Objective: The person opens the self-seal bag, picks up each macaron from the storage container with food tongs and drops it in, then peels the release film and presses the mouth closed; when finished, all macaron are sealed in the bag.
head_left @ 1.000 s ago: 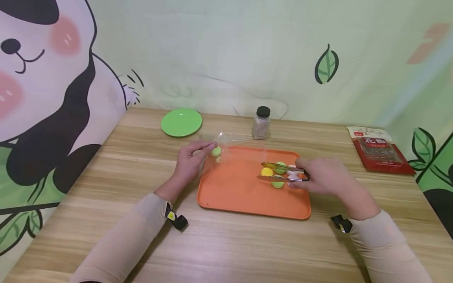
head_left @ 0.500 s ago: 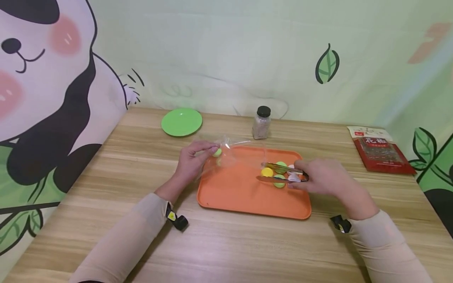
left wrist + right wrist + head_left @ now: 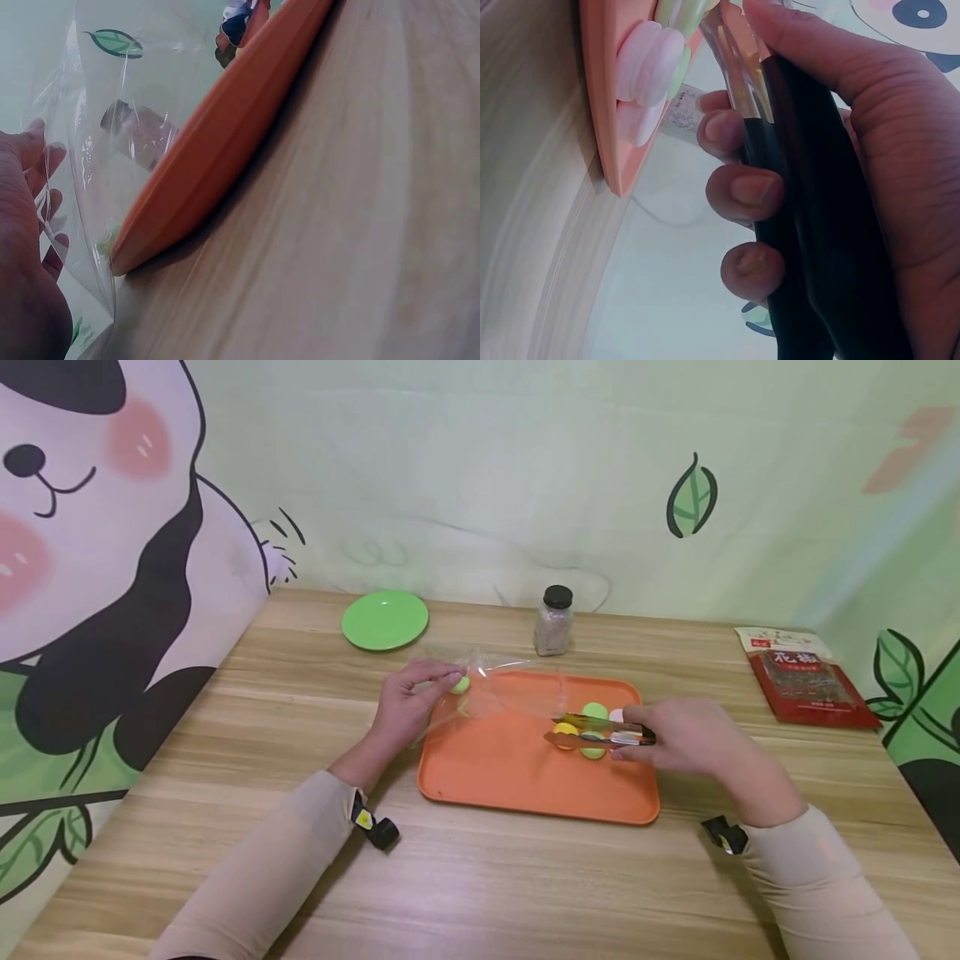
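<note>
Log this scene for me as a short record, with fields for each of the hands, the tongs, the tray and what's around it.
Left hand: pinches clear plastic bag; green macaron near fingertips, apparently inside
Right hand: grips black-handled tongs
Tongs' tips: apart, at yellow macaron; contact unclear
Orange tray: yellow macaron, two green macarons, pale pink macarons
Beyond tray: black-lidded jar; green plate, farther left
Right of tray: red Sichuan peppercorn packet

Right hand [image 3: 900,142] gripping tongs [image 3: 821,195], macarons [image 3: 651,64], tray [image 3: 598,67]

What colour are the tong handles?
Black; the tong handles show best in the right wrist view.
</note>
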A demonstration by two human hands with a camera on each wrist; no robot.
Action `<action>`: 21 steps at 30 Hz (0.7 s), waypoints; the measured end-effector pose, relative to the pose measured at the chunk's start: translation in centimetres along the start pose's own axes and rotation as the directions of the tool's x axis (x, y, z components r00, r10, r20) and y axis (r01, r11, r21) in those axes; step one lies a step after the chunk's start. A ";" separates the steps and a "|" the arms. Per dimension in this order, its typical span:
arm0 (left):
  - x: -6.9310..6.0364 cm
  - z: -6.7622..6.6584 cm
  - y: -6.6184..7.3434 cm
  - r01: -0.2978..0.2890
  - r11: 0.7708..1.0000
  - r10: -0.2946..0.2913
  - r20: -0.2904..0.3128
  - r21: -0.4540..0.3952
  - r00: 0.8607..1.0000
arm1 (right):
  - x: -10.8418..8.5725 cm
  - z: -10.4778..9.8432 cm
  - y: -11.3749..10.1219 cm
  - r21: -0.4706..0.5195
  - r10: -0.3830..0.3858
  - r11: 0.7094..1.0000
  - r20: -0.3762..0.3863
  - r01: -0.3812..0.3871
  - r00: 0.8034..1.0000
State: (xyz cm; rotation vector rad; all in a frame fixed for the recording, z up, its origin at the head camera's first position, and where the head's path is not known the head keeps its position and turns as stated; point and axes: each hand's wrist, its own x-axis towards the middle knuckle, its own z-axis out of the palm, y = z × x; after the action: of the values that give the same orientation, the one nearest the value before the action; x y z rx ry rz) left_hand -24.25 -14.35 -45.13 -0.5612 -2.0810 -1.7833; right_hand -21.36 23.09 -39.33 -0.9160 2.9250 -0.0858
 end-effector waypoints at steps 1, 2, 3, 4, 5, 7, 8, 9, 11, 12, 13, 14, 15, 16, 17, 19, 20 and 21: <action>0.0 0.0 0.0 -0.003 1.000 0.003 0.001 0.000 1.000 | 0.0 0.0 0.0 0.006 -0.001 1.000 0.002 0.001 1.000; 0.0 0.0 0.0 -0.006 1.000 0.006 0.001 0.001 1.000 | 0.0 -0.1 0.0 0.014 -0.003 1.000 0.003 0.002 1.000; 0.0 0.0 0.0 -0.007 1.000 0.007 0.001 0.001 1.000 | 0.0 -0.1 -0.1 0.020 -0.005 1.000 0.004 0.005 1.000; 0.0 0.0 0.0 -0.009 1.000 0.009 0.001 0.003 1.000 | -0.1 -0.1 -0.1 0.027 -0.009 1.000 0.004 0.009 1.000; 0.0 0.0 0.0 -0.010 1.000 0.010 0.002 0.005 1.000 | -0.1 -0.2 -0.1 0.032 -0.012 0.999 0.003 0.012 1.000; 0.0 0.0 0.1 -0.010 1.000 0.010 0.003 0.010 1.000 | -0.1 -0.2 -0.1 0.041 -0.021 0.999 -0.001 0.021 1.000; 0.0 0.0 0.1 -0.010 1.000 0.010 0.003 0.011 1.000 | -0.1 -0.2 -0.1 0.046 -0.023 0.999 0.001 0.023 1.000; 0.0 0.0 0.1 -0.009 1.000 0.009 0.002 0.012 1.000 | -0.2 -0.2 -0.1 0.050 -0.026 0.998 0.000 0.026 1.000; 0.0 0.0 0.1 -0.008 1.000 0.008 0.002 0.014 1.000 | -0.2 -0.2 -0.1 0.059 -0.033 0.998 -0.004 0.033 0.999; 0.0 0.0 0.1 -0.007 1.000 0.007 0.002 0.013 1.000 | -0.2 -0.2 -0.1 0.066 -0.036 0.997 -0.003 0.036 0.999; 0.0 0.0 0.1 -0.006 1.000 0.006 0.002 0.014 1.000 | -0.2 -0.3 0.0 0.073 -0.036 0.997 -0.003 0.036 0.999; 0.0 0.1 0.1 -0.007 1.000 0.007 0.002 0.016 1.000 | -0.2 -0.3 0.0 0.081 -0.034 0.996 -0.001 0.034 0.999; 0.0 0.1 0.1 -0.006 1.000 0.006 0.002 0.017 1.000 | -0.2 -0.3 0.1 0.088 -0.033 0.996 0.000 0.033 0.999; 0.0 0.1 0.2 -0.006 1.000 0.006 0.002 0.018 1.000 | -0.2 -0.4 0.2 0.093 -0.033 0.995 -0.002 0.033 0.999; 0.0 0.1 0.2 -0.007 1.000 0.007 0.001 0.017 1.000 | -0.2 -0.4 0.2 0.099 -0.031 0.995 0.000 0.030 1.000; 0.0 0.1 0.2 -0.012 1.000 0.012 -0.003 0.014 1.000 | -0.3 -0.6 0.3 0.113 -0.027 0.993 -0.001 0.027 1.000; 0.0 0.1 0.2 -0.017 1.000 0.017 -0.004 0.012 1.000 | -0.3 -0.7 0.3 0.122 -0.026 0.992 -0.004 0.026 1.000; 0.1 0.2 0.3 -0.024 1.000 0.024 -0.004 0.011 1.000 | -0.4 -0.8 0.4 0.127 -0.026 0.992 -0.007 0.026 1.000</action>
State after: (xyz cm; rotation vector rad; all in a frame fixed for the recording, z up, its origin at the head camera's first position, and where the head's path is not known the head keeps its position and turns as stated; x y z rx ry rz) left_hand -24.16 -14.15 -44.90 -0.5765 -2.0716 -1.7568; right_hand -21.35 23.66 -38.56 -0.9355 2.8735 -0.2735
